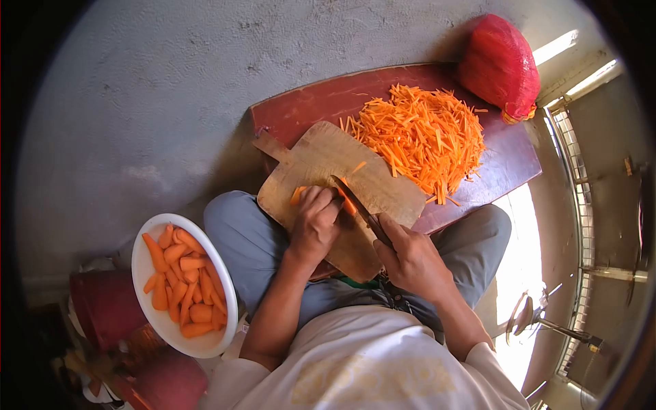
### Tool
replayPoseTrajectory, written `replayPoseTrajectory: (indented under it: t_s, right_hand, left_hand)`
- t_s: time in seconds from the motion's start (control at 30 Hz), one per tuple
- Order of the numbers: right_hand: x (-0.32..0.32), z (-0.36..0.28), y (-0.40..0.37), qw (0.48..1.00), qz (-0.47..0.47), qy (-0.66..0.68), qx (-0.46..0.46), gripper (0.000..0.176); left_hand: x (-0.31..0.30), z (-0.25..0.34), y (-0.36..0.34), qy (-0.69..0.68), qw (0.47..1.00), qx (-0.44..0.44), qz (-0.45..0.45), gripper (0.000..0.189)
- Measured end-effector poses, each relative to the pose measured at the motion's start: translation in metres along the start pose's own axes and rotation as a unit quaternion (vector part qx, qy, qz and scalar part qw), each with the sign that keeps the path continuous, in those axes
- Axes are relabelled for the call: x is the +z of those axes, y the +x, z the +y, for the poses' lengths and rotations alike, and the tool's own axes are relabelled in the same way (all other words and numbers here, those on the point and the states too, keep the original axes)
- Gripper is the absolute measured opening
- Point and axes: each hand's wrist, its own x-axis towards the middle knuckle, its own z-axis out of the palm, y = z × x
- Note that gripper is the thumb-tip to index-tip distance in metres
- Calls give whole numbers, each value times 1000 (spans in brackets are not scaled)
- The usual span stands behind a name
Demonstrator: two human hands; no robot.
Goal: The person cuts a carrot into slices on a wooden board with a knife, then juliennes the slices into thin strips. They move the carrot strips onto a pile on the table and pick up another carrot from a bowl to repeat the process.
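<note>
My right hand (408,258) is wrapped round the handle of a knife (362,208), its dark blade angled up and left across a wooden cutting board (328,154). Beside the blade, my left hand (316,222) presses a piece of carrot (347,203) against the board, fingers curled. Another bit of carrot (298,195) shows just left of those fingers. Beyond the board's upper right edge lies a large heap of carrot strips (424,137). At lower left, a white oval basin (230,301) holds several peeled whole carrots (184,283).
The board rests on a dark red low table (301,102) over my crossed legs. A red mesh sack (499,65) stands at the far right corner. Dark red tubs (102,307) sit behind the basin. A standing fan (526,318) is at lower right, near a grey wall (171,89).
</note>
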Motion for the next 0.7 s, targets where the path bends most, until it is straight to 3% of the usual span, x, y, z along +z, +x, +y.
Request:
replayPoseTrajectory:
  t_s: [0.23,0.33,0.43,0.63,0.7]
  right_hand:
    - [9,11,16,1000,8,-21,5,45]
    - [8,3,8,1000,9,-10,0,48]
    - [13,10,9,999,16,-27,-6,49]
    - [6,1,7,1000,20,-15,8,45]
    - [13,7,10,999,34,-16,-24,44]
  left_hand:
    - [0,0,-2,9,1000,-18,-19,20]
    - [0,5,1,-16,1000,-18,9,18]
    - [0,1,-3,-8,999,-27,-20,23]
    - [4,4,1,-34,998,-7,45,20]
    - [-1,5,1,-32,999,-21,1,19]
